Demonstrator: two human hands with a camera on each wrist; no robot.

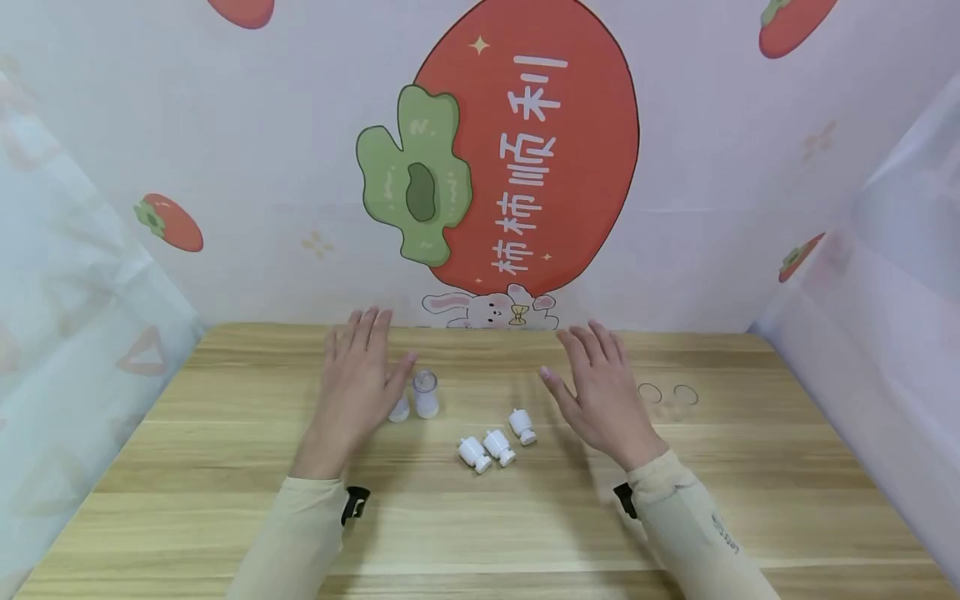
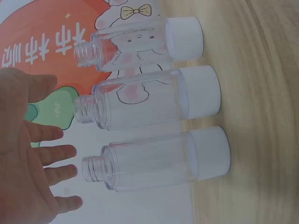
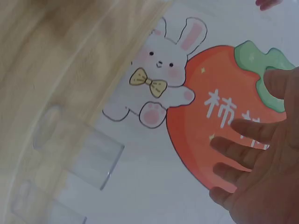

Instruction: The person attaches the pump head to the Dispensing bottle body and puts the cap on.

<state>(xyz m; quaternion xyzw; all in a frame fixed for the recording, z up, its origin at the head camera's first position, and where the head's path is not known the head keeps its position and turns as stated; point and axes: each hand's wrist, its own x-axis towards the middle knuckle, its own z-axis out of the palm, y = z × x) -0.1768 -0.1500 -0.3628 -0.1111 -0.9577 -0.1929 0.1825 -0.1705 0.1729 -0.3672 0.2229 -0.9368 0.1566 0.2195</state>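
Observation:
My left hand (image 1: 356, 375), fingers spread, hovers over several clear bottles. In the left wrist view, three clear bottles with white bottoms stand in a row: one bottle (image 2: 140, 46), a second bottle (image 2: 140, 100) and a third bottle (image 2: 152, 161). Their threaded necks have nothing on them. From the head, the left hand partly hides them. My right hand (image 1: 603, 404) is held above the table with straight, parted fingers, touching nothing. Between the hands lie three white pump heads: one pump head (image 1: 474, 454), another pump head (image 1: 499, 447) and a third pump head (image 1: 522, 426).
Right of the right hand, two clear cylindrical covers, a nearer cover (image 3: 79, 147) and another cover (image 3: 46, 207), stand on the wooden table (image 1: 450, 533). A printed cloth (image 1: 690, 208) with a big persimmon and a rabbit hangs behind; pale sheets flank both sides.

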